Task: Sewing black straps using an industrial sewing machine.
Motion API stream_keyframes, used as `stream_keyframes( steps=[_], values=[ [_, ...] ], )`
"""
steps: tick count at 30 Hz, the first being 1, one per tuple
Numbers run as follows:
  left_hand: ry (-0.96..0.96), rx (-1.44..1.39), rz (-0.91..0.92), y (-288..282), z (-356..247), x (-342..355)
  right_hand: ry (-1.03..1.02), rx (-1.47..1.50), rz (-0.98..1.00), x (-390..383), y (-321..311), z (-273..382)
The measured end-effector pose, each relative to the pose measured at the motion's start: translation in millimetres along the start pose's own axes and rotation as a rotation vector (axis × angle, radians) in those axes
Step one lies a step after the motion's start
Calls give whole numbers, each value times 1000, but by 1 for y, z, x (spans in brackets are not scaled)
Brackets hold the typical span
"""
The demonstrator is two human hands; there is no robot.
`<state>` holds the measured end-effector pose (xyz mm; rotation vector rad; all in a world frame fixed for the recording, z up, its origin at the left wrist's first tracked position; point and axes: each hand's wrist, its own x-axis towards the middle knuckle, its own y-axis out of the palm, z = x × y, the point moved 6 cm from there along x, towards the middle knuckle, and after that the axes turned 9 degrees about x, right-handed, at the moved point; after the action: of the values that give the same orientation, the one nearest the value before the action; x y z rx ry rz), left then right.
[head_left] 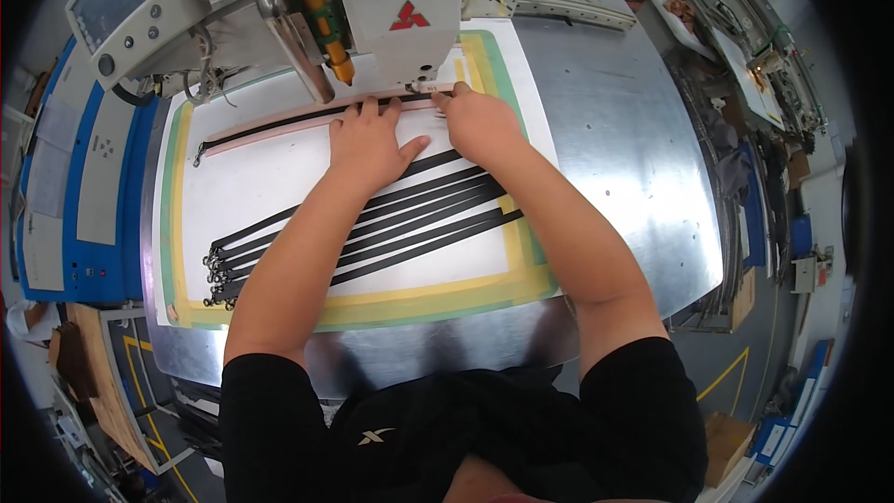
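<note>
Your left hand (365,144) is spread, fingertips resting on the flat black strap (279,125) laid along the narrow pink backing strip (416,104). Your right hand (480,121) is partly curled at the strap's right end; whether it pinches cannot be told. The strap appears light, flexible and not fragile. Hold it flat at mid-length and right end; the small metal hook (197,156), beyond your left hand, likely weights its end.

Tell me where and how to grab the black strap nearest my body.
Probably pinch the strap across its edges on its right half, coming from your body's side. It is narrow and lies flat there, no other strap lies on that side, and the metal clasps are bunched at the left ends.
</note>
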<state>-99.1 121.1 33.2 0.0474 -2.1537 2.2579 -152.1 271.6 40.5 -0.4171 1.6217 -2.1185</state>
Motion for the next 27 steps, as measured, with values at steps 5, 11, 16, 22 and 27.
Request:
stream_keyframes(
  steps=[5,11,16,22,27],
  values=[
    [-36,6,43,0,11,-4,45,62,-54,-6,5,1],
    [-54,3,35,0,28,-10,76,107,-9,-9,3,1],
    [-50,4,10,3,40,-12,12,107,24,-7,8,12],
    [-53,-17,-21,4,49,-18,-12,77,20,-1,10,22],
    [-25,-43,-41,1,55,-21,-10,22,26,2,10,24]
  ],
)
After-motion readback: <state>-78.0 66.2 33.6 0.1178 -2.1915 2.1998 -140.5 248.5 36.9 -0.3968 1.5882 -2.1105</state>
